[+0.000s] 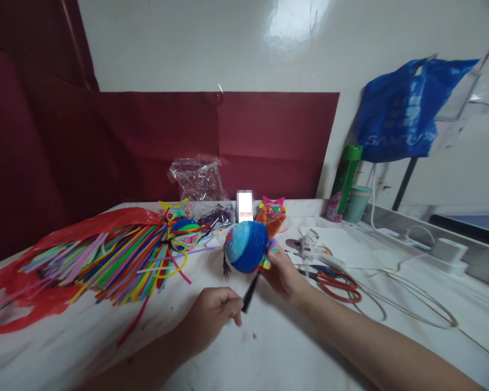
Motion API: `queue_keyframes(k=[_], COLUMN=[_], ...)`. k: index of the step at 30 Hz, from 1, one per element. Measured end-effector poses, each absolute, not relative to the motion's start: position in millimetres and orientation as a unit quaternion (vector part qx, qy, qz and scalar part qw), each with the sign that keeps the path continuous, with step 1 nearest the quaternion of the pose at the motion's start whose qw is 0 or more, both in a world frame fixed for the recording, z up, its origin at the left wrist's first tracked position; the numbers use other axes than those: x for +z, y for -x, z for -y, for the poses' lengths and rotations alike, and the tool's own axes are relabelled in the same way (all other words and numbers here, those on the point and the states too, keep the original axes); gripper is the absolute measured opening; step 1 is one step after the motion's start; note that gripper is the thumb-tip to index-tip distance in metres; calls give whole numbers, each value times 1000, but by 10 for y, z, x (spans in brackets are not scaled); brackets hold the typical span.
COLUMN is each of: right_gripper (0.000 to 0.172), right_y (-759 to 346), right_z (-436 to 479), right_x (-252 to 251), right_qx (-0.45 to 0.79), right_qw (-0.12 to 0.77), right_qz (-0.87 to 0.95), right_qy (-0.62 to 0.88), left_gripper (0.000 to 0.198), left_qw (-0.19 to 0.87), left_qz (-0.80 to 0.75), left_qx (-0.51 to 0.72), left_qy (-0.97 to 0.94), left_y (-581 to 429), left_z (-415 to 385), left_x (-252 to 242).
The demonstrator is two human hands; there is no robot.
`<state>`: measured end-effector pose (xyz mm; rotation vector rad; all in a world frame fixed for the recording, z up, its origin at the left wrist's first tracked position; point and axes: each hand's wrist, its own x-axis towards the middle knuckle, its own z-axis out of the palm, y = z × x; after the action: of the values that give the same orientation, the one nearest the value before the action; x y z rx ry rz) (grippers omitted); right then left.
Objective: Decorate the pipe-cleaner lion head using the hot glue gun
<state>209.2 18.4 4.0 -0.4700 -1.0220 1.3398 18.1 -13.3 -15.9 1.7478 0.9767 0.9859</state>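
A ball wrapped in bands of light and dark blue yarn point(248, 247), with orange pointed pieces point(271, 221) at its upper right, is held above the white table. My right hand point(283, 274) is closed on its right side, where small bits of yellow and purple show. From the ball's underside a black tassel point(250, 293) slants down. Its lower end meets the pinched fingers of my left hand point(218, 309). A thin dark tassel point(226, 266) also dangles from the ball's left side.
Many coloured pipe cleaners point(122, 263) lie on a red plastic bag point(16, 304) at left, beside another decorated ball point(185, 233). Orange-handled scissors point(338, 285) and white cables point(415, 307) lie at right. A green spray can point(344, 182) and a cup point(357, 203) stand behind.
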Motion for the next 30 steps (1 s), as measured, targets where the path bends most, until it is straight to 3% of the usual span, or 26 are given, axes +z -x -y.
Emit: queue_keyframes(k=[4, 7, 16, 20, 25, 28, 30], right_gripper=[46, 59, 78, 86, 81, 75, 75], right_y=[-2225, -2321, -2386, -2350, -2289, -2271, -2272], right_z=[-151, -135, -199, -166, -163, -182, -187], right_x=[47, -13, -157, -149, -142, -128, -128], right_qx=[643, 700, 743, 745, 723, 716, 717], right_qw=[594, 547, 496, 463, 463, 474, 486], right_qz=[437, 412, 403, 438, 475, 474, 461], right_qy=[206, 202, 200, 196, 193, 196, 196], left_gripper=[28, 20, 22, 25, 29, 11, 13], left_qw=[254, 218, 385, 417, 532, 531, 514], left_qz=[-350, -357, -386, -354, -310, -328, -338], left_qx=[585, 659, 556, 566, 533, 517, 519], left_qy=[-686, -625, -628, -616, -581, -586, -594], left_y=[-88, -31, -85, -166, -187, -173, -164], left_z=[149, 88, 70, 172, 129, 102, 104], left_x=[-55, 62, 90, 125, 88, 73, 82])
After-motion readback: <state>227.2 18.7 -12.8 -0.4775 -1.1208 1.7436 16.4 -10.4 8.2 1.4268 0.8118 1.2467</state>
